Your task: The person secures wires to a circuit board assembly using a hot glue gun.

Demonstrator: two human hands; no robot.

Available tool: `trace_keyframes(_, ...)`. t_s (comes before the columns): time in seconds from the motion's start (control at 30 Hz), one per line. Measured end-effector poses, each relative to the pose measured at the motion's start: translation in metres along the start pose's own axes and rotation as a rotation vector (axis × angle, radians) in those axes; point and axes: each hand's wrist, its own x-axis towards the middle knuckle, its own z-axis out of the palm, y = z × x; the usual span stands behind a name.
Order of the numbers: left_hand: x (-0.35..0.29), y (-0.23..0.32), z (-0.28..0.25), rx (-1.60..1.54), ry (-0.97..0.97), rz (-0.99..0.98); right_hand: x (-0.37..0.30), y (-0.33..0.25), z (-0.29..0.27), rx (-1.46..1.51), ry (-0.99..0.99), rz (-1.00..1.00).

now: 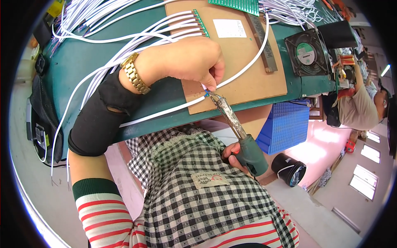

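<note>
My left hand (209,62), with a gold watch on its wrist, is closed in a pinch over a cardboard sheet (235,89). Its fingertips are at the end of a white cable (250,64) that curves down from the upper right. Right below them is the blue-tipped end of another white cable (173,108), coming from the left. My right hand (233,156) is wrapped round the green handle of a soldering iron (230,118). The iron's tip points up and left, at the cable ends under my left fingertips. Exactly what touches there is too small to tell.
Green circuit boards (201,24) with white cables attached lie on the cardboard, beside a white label sheet (229,28) and a dark bar (261,43). A black fan (308,51) stands at right. Below are a blue crate (285,124) and a black bucket (288,169). Another person (359,105) sits far right.
</note>
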Motion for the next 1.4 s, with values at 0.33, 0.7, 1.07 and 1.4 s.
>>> trace_keyframes(0.33,-0.001,0.001,0.0,0.034,0.005,-0.007,-0.005,0.003,-0.004,-0.104,-0.002,0.07)
trace_keyframes(0.7,-0.001,0.004,0.001,0.068,0.001,-0.057,-0.007,0.011,-0.006,-0.184,-0.017,-0.001)
trace_keyframes(1.07,-0.001,0.006,0.002,0.083,-0.004,-0.057,-0.003,0.005,0.0,-0.13,0.018,0.019)
trace_keyframes(1.4,-0.001,0.003,0.003,0.089,0.011,-0.057,-0.004,0.009,0.002,-0.04,0.061,0.002)
